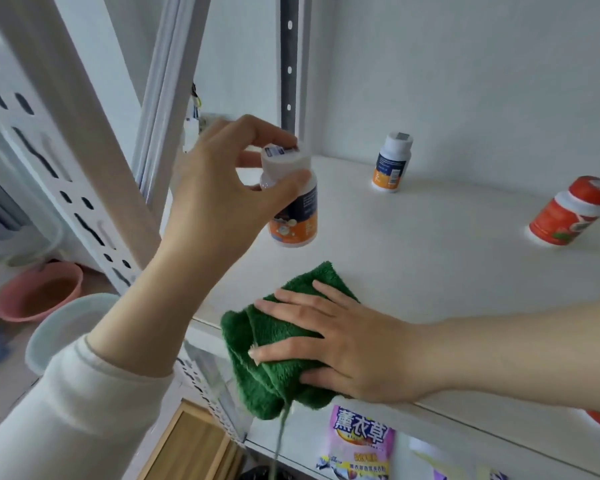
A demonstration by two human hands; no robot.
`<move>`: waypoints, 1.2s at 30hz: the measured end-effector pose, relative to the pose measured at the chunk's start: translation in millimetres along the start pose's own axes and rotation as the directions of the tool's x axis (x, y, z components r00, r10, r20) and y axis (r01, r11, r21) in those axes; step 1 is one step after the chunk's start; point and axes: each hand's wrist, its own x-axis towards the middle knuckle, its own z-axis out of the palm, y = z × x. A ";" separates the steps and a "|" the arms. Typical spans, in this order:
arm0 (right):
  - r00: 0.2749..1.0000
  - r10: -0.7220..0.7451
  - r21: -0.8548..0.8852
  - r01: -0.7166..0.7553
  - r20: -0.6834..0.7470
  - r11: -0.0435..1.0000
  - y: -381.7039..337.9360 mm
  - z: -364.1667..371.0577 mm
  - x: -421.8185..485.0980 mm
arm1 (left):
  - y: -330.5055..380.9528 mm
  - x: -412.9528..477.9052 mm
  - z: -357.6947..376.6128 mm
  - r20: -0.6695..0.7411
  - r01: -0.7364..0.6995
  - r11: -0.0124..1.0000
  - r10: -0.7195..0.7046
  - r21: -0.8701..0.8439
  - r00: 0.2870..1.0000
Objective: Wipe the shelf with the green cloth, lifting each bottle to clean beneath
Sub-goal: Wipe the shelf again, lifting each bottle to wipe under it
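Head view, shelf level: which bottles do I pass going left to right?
held bottle, gripped by the left hand above the shelf → back bottle, white-capped, standing near the wall → red bottle at the far right.

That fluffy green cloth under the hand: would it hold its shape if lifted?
Probably not: the fluffy green cloth droops over the white shelf edge in soft folds, so it likely flops. Its plush pile probably drags rather than slides under the flat right hand.
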 end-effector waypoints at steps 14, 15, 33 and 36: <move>0.438 0.897 0.151 -0.893 0.067 0.425 176.3 -33.6 -61.4 | -0.4 -31.3 77.7 0.276 -0.064 0.996 0.077 -0.057 0.958; 0.409 0.908 0.182 -0.903 0.093 0.388 182.9 -37.2 -54.0 | -0.3 -32.4 82.5 0.269 -0.072 0.996 0.083 -0.052 0.960; 0.469 0.873 0.129 -0.882 0.136 0.453 174.4 -32.9 -76.9 | -26.1 113.7 193.2 0.441 -0.135 0.972 0.037 0.193 0.897; 0.288 0.955 0.170 -0.947 0.065 0.274 207.4 -38.0 -53.5 | -35.8 128.3 211.4 0.429 -0.083 0.983 0.006 0.161 0.903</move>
